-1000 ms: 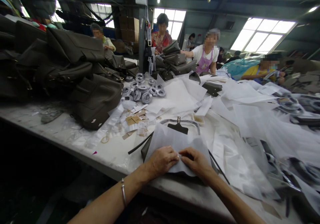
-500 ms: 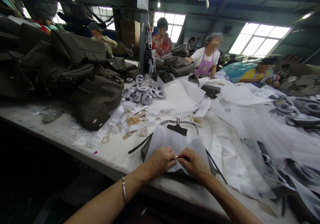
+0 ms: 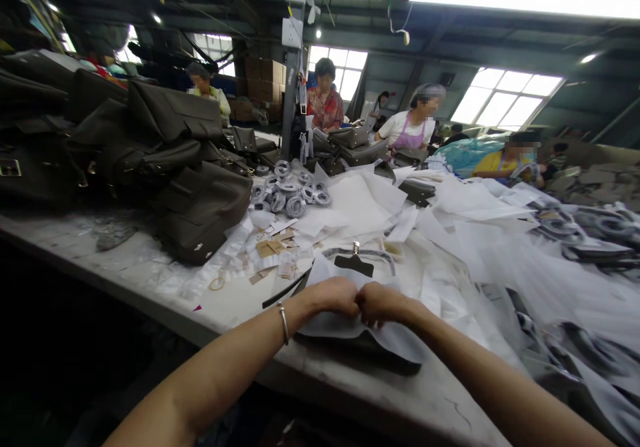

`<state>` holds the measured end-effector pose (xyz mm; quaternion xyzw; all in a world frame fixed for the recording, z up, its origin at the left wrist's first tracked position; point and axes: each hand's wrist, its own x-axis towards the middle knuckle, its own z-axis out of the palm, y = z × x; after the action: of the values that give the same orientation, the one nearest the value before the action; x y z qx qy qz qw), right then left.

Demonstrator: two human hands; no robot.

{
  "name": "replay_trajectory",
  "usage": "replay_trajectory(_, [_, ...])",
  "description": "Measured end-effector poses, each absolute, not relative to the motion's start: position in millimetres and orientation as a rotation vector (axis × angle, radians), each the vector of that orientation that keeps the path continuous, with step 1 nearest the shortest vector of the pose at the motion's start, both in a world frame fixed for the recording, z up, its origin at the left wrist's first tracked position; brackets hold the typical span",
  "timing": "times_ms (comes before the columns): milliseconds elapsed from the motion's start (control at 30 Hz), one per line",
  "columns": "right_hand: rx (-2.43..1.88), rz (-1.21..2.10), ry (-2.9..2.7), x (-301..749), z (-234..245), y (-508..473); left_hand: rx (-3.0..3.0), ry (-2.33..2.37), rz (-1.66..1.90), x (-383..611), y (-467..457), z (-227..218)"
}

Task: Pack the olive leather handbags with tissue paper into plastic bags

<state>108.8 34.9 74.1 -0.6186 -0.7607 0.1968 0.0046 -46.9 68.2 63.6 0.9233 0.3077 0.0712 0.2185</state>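
On the table (image 3: 235, 310), left hand (image 3: 337, 297) and right hand (image 3: 379, 302) meet, fingers curled, grip too hidden to tell, over the sheet (image 3: 330, 325) atop the bag (image 3: 357, 350), whose dark edge shows at six o'clock.

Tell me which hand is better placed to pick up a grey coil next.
Probably the left hand: the grey coils lie ahead on its side, while the right hand, also at the white sheet, is farther off.

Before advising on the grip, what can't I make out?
Head view: what the left hand and right hand hold, if anything; their backs hide it.
Head view: much of the bag, under the white sheet.
Head view: any print on the brown cards, too small.
Head view: bag pile, cut by the left edge.
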Motion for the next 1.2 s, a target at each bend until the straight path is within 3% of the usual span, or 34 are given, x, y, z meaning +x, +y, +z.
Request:
replay_trajectory(200, [-2.097, 0.274, -2.123, 101, 52, 24, 2.583, 1.058, 0.493, -54, 45, 40])
replay_trajectory(433, [-1.896, -0.004, -2.124, 105, 39, 5, 2.651, 1.221, 0.657, -56, 42, 27])
replay_trajectory(767, [-1.783, -0.107, -2.121, 121, 11, 20, 2.643, 1.465, 0.620, -52, 56, 18])
replay_trajectory(1200, [-1.972, -0.320, -2.169, 124, 18, 32, 2.672, 1.515, 0.600, -49, 70, 19])
